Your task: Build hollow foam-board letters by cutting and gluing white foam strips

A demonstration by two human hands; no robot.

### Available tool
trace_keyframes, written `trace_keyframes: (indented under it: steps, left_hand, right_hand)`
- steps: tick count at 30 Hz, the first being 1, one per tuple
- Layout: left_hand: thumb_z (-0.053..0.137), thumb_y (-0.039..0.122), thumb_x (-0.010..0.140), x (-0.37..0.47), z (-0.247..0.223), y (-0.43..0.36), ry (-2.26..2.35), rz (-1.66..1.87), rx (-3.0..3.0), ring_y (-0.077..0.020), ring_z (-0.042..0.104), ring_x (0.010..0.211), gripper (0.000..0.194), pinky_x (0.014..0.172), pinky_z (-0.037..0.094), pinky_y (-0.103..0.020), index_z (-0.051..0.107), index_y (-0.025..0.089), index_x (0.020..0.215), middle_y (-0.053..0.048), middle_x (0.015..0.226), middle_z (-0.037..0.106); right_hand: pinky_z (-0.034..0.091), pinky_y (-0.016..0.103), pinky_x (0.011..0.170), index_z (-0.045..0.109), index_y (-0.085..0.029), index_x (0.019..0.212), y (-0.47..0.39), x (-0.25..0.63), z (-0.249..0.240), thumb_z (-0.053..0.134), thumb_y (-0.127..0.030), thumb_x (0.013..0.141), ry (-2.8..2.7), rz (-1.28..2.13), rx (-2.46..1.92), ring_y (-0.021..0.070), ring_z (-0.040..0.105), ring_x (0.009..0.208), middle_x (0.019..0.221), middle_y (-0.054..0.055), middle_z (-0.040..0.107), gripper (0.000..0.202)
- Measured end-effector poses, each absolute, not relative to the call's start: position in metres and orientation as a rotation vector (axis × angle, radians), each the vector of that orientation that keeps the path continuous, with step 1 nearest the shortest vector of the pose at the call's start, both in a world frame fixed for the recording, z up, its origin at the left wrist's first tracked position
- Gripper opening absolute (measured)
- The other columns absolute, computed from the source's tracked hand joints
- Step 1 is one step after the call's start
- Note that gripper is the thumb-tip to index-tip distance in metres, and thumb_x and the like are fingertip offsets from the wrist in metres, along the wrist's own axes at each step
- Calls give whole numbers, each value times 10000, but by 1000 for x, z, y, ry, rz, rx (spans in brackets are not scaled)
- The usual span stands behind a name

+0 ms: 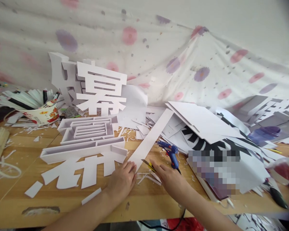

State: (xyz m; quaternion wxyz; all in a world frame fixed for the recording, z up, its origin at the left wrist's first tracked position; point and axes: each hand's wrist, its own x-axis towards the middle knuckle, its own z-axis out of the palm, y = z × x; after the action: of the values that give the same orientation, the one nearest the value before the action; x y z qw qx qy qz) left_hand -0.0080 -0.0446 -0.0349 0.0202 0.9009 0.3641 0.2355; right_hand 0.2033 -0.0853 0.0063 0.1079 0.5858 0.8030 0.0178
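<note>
A long white strip (151, 138) lies diagonally on the wooden table. My left hand (124, 176) has its fingers closed together at the strip's near end; whether they pinch it or press on it is hard to tell. In my right hand (167, 178) is a yellow utility knife (151, 166), its blade tip over the strip near my left fingers. Left of the strip lies a partly walled white foam character (86, 141), its lower strokes flat. A blue glue gun (171, 154) rests just beyond my right hand.
A finished white character (102, 86) stands at the back. A paper bucket (42, 115) holds strips at the left. White sheets (204, 122) are stacked at the right above black-and-white scraps. The glue gun's cord runs over the table's front edge (106, 218).
</note>
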Motion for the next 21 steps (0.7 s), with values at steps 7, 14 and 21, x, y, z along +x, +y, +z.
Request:
trace_keyframes:
  steps: [7, 14, 21]
  left_hand:
    - [454, 113, 822, -9, -32, -44, 1117, 736, 2722, -223, 587, 968, 248, 777, 546, -358, 558, 187, 1035, -64, 1014, 624]
    - [465, 110, 810, -10, -33, -44, 1115, 756, 2708, -230, 587, 988, 280, 815, 536, -365, 550, 201, 1060, -69, 1034, 624]
    - [473, 112, 812, -9, -31, -44, 1110, 756, 2710, -230, 597, 956, 248, 803, 541, -368, 564, 190, 1028, -67, 1001, 630]
  right_hand:
    - [396, 214, 518, 270, -140, 1403, -67, 159, 20, 430, 30, 756, 2384, -9, 1664, 130, 634, 687, 899, 53, 641, 687]
    - [425, 208, 555, 257, -133, 1405, -65, 154, 12, 413, 34, 752, 2328, -18, 1717, 131, 631, 693, 896, 61, 641, 692]
    - [422, 231, 513, 269, -104, 1398, -64, 149, 18, 445, 48, 707, 2330, 52, 1651, 126, 619, 654, 898, 62, 635, 729]
